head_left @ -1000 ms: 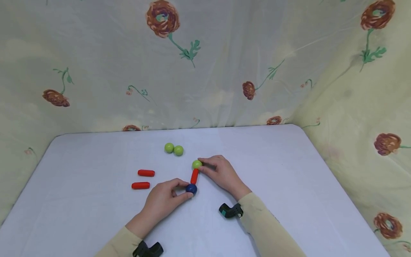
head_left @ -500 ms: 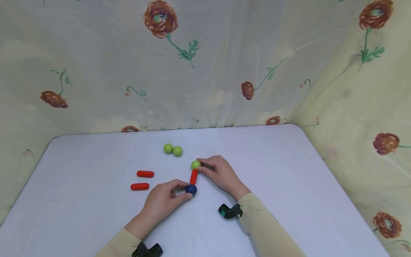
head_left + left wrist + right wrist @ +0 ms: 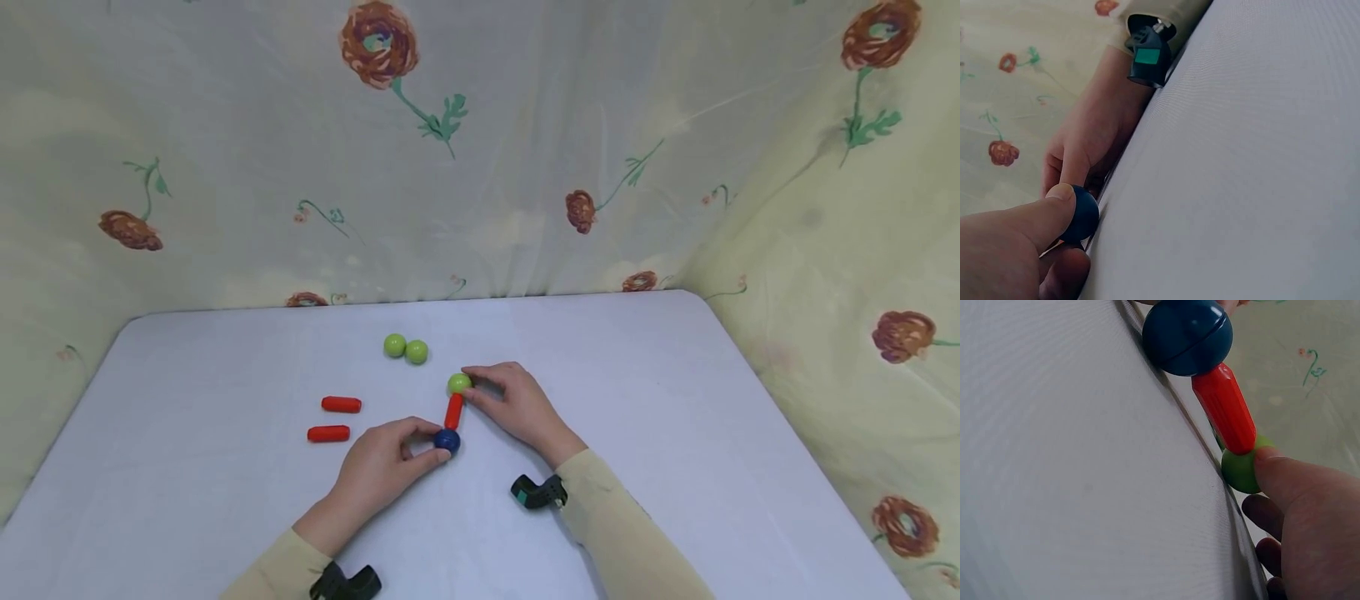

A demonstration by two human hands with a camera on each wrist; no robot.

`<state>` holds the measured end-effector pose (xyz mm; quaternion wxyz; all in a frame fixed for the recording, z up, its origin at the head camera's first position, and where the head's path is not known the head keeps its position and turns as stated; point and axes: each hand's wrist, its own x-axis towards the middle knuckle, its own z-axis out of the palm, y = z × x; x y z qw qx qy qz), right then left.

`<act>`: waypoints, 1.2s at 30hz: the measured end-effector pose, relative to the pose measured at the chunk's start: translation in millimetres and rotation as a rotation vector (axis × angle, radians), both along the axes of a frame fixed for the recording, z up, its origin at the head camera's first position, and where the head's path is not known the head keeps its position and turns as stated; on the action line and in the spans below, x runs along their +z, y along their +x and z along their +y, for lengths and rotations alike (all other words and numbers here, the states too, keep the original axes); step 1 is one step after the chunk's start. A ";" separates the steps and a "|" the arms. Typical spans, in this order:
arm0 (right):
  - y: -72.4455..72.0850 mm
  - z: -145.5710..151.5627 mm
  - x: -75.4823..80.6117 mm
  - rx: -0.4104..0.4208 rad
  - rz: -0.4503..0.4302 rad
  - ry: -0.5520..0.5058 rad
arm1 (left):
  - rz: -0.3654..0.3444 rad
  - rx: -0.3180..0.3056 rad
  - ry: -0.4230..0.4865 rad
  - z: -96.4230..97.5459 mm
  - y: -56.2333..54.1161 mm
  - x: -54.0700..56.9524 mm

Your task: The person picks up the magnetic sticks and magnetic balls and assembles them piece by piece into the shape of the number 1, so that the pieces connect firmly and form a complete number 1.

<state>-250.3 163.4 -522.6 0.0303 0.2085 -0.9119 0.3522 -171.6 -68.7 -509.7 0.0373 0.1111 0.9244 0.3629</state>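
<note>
My left hand point(image 3: 386, 462) pinches a dark blue ball point(image 3: 447, 442) between thumb and fingers. A short red rod point(image 3: 453, 412) runs from that ball to a green ball point(image 3: 459, 383), which my right hand point(image 3: 521, 408) pinches from the right side. In the right wrist view, the blue ball point(image 3: 1188, 336), the faceted red rod point(image 3: 1225, 409) and the green ball point(image 3: 1241, 472) form one line, end against end. The left wrist view has the thumb on the blue ball point(image 3: 1084, 215); there the rod and green ball are hidden.
Two loose red rods, an upper one point(image 3: 341, 404) and a lower one point(image 3: 328, 433), lie left of the hands. Two green balls point(image 3: 406, 348) sit side by side farther back. Flowered cloth point(image 3: 480, 167) hangs behind the white table point(image 3: 637, 375). Each wrist wears a black camera point(image 3: 538, 492).
Both hands keep their grip on the two balls, and the joined pieces stay in place. Only a slight shift of the whole head view shows.
</note>
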 end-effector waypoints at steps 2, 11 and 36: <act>0.0 0.1 0.2 0.010 -0.001 -0.007 | 0.003 -0.002 0.001 -0.2 -0.1 -1.0; 1.3 0.2 -2.2 0.021 -0.010 -0.025 | -0.001 -0.010 0.013 -1.4 0.5 -2.7; 0.3 -1.2 -3.9 -0.027 -0.022 0.007 | -0.044 -0.018 0.060 -14.9 3.8 12.9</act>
